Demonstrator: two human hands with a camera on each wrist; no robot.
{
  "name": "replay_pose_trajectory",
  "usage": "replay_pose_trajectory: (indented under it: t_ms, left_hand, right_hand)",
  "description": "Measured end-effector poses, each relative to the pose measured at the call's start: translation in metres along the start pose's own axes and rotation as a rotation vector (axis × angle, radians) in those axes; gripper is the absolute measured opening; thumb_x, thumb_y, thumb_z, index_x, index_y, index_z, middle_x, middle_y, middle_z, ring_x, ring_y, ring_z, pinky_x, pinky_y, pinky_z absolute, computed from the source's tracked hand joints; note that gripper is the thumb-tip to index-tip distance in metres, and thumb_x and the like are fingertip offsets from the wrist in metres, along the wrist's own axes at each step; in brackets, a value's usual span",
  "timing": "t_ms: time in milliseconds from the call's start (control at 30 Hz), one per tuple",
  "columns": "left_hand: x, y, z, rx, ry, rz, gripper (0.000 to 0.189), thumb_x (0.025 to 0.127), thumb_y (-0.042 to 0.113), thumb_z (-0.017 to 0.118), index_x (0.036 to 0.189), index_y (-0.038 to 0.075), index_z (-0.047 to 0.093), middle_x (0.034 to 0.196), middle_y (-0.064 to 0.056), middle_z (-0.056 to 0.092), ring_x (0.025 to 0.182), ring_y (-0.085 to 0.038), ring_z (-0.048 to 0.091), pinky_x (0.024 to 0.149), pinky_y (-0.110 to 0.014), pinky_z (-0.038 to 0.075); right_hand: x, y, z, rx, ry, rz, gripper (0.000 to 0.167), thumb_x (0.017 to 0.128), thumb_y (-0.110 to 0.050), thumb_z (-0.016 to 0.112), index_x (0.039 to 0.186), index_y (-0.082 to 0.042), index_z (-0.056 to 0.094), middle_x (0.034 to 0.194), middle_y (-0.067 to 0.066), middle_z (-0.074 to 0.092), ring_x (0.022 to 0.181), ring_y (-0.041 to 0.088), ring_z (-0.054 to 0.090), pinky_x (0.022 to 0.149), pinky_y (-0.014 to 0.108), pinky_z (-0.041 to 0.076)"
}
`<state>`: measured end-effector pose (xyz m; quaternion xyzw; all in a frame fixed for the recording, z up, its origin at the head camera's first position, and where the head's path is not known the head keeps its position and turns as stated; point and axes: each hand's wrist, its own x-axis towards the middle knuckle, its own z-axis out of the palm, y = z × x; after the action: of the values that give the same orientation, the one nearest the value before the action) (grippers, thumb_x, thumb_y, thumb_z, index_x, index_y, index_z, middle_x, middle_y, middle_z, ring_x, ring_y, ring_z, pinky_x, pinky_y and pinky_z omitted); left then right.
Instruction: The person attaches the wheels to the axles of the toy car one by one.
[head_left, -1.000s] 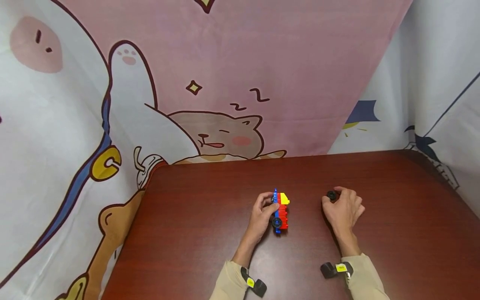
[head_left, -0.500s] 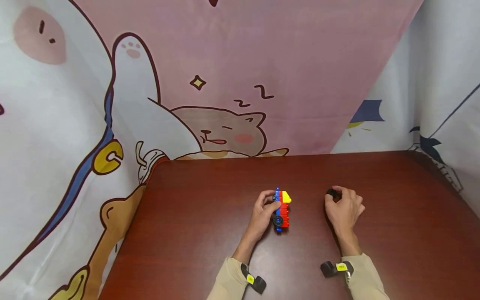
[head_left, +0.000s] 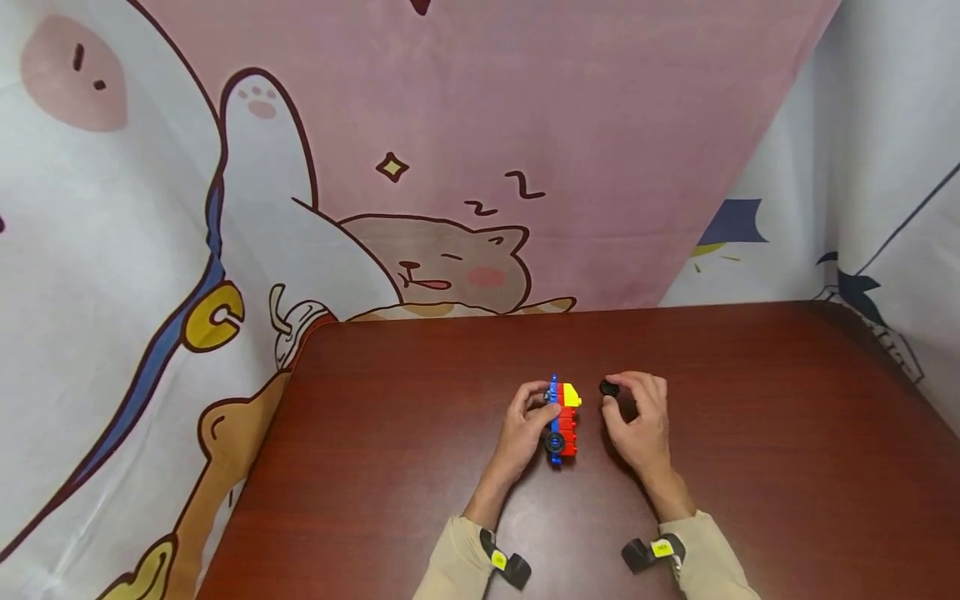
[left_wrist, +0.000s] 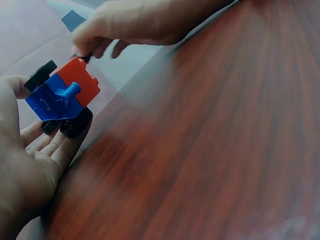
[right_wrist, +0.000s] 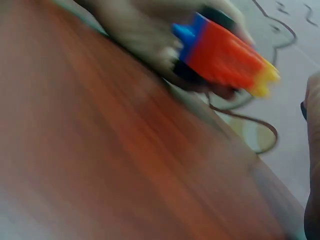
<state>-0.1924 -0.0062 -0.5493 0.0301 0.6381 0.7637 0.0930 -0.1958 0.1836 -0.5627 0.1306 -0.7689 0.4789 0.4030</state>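
My left hand (head_left: 516,435) grips a small toy car (head_left: 567,422) of building bricks, thumb on its near side. The car has a blue base, red bricks and a yellow brick at its far end. In the left wrist view, its blue underside with a short peg (left_wrist: 70,91) faces the camera, and black wheels (left_wrist: 76,123) sit along the base. To the right of the car, my right hand (head_left: 641,425) pinches a small black wheel (head_left: 609,387) between thumb and fingers. The right wrist view is blurred and shows the car's red bricks (right_wrist: 220,56) and only an edge of my right hand.
Both hands are over a dark red-brown wooden table (head_left: 390,467). A pink and white cloth (head_left: 630,150) with cartoon animals hangs behind it and along the sides. Each sleeve has a black wrist camera (head_left: 641,556) strapped on it.
My right hand has moved left with the black wheel, coming closer to the toy car. My left hand and the car stay almost where they were.
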Motion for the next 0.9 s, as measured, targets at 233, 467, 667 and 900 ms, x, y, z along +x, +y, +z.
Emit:
replay_pose_trajectory:
  t_ms: [233, 467, 667, 900]
  left_hand:
    - [0.0, -0.002, 0.001, 0.011, 0.006, 0.012, 0.039, 0.095, 0.007, 0.063, 0.132, 0.001, 0.053, 0.114, -0.019, 0.065, 0.082, -0.006, 0.063, 0.067, -0.019, 0.054]
    - [0.001, -0.004, 0.0, 0.096, -0.01, 0.054, 0.042, 0.095, 0.015, 0.064, 0.136, 0.014, 0.058, 0.117, -0.013, 0.068, 0.087, -0.006, 0.065, 0.074, -0.017, 0.053]
    - [0.0, 0.001, -0.002, 0.117, -0.043, 0.058, 0.041, 0.098, 0.012, 0.06, 0.138, 0.01, 0.058, 0.118, -0.016, 0.067, 0.092, -0.005, 0.064, 0.079, -0.018, 0.053]
    - [-0.013, 0.027, -0.001, 0.094, -0.075, 0.041, 0.038, 0.1, 0.01, 0.055, 0.137, 0.0, 0.057, 0.112, -0.015, 0.065, 0.092, -0.009, 0.062, 0.078, -0.027, 0.057]
  right_hand:
    - [-0.013, -0.022, 0.027, 0.093, -0.009, -0.089, 0.028, 0.071, 0.002, 0.068, 0.098, 0.006, 0.07, 0.098, 0.022, 0.064, 0.095, 0.037, 0.048, 0.093, 0.021, 0.034]
    - [-0.018, -0.037, 0.04, 0.144, -0.018, -0.105, 0.033, 0.071, 0.007, 0.069, 0.104, 0.005, 0.07, 0.102, 0.022, 0.067, 0.099, 0.034, 0.051, 0.097, 0.021, 0.038]
    - [-0.017, -0.04, 0.04, 0.135, -0.033, -0.043, 0.036, 0.074, 0.01, 0.071, 0.109, 0.003, 0.071, 0.11, 0.02, 0.068, 0.104, 0.032, 0.055, 0.098, 0.016, 0.041]
    - [-0.019, -0.041, 0.041, 0.105, -0.041, -0.022, 0.037, 0.074, 0.009, 0.075, 0.109, 0.0, 0.072, 0.113, 0.017, 0.069, 0.102, 0.031, 0.055, 0.097, 0.016, 0.04]
